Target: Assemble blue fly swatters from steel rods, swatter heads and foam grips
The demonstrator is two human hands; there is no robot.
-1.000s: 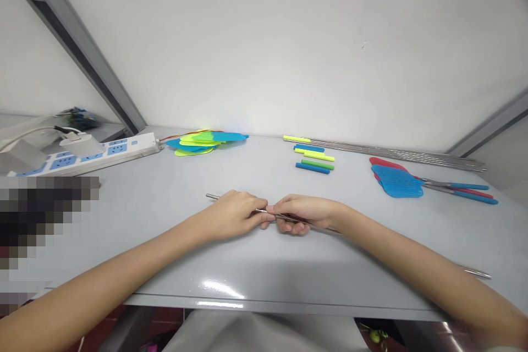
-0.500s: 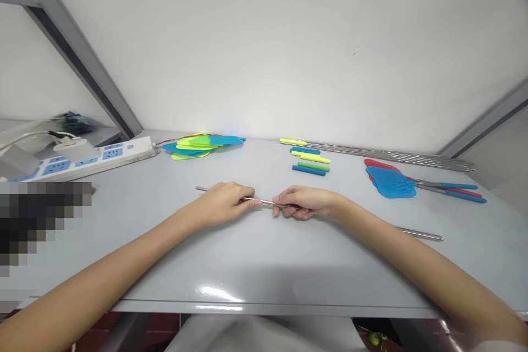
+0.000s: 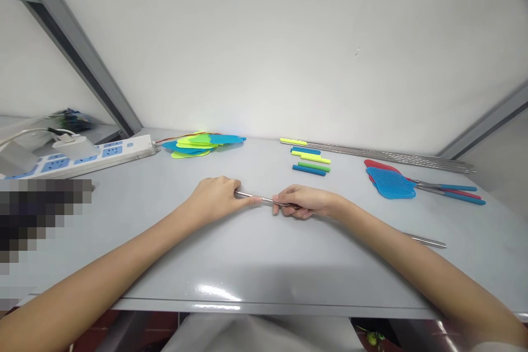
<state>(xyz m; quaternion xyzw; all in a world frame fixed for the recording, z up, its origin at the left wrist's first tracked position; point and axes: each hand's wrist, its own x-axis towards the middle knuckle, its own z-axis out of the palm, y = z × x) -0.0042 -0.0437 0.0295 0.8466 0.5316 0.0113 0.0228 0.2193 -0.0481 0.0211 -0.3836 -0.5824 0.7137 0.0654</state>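
A thin metal rod (image 3: 249, 194) runs between my two hands, low over the grey table. My left hand (image 3: 216, 195) is closed around its left part, with the thumb stretched along the rod and the tip hidden behind the fingers. My right hand (image 3: 297, 201) pinches it further right, thumb on top and fingers curled below. Beyond my right forearm a metal rod end (image 3: 429, 241) shows; the forearm hides whether it belongs to the same rod. Nearest beyond my hands lie several coloured grip tubes, among them a blue tube (image 3: 309, 170) and a green tube (image 3: 314, 166).
Several long metal rods (image 3: 383, 155) lie along the wall. At right are fly swatters with a blue head (image 3: 391, 182) and a red head (image 3: 379, 164). Swatter heads (image 3: 198, 144) are piled at back left, beside a power strip (image 3: 111, 153). The table edge (image 3: 268, 308) is in front.
The rod's left tip, which stuck out past my left hand, no longer shows there. My left hand has shifted slightly left; the rod end at right moved slightly right and down. My right hand stayed put.
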